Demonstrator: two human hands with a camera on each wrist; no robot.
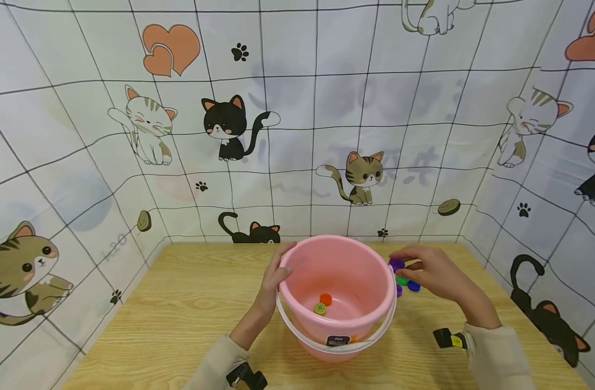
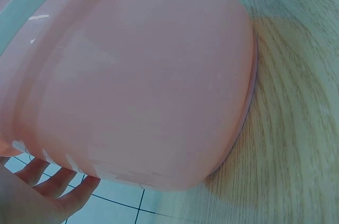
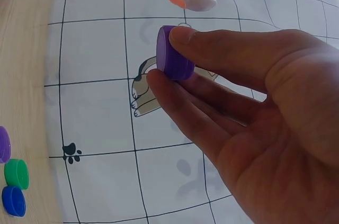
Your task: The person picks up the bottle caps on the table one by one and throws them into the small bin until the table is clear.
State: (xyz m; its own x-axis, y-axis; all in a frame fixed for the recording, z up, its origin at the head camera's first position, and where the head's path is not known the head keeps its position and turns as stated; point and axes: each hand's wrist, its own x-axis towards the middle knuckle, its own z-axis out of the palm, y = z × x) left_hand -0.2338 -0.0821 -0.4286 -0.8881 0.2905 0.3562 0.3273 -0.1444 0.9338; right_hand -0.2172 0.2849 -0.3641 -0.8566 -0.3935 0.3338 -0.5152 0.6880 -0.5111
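A pink bucket [image 1: 304,265] stands on the wooden table, its white handle [image 1: 336,348] hanging down at the front. My left hand [image 1: 265,287] grips the left side of its rim, thumb over the edge and fingers along the outside. Between thumb and fingertips, my right hand [image 1: 436,273] pinches a purple bottle cap [image 3: 177,57], held up just beside the right rim. Inside on the bucket's floor lie an orange cap [image 1: 325,299] and a yellow-green cap [image 1: 319,309].
Right of the bucket, a green cap [image 3: 19,174], a blue cap [image 3: 14,201] and another purple cap [image 3: 3,144] lie on the table [image 1: 180,325]. A cat-printed cloth [image 1: 297,184] rises behind the table and along both sides.
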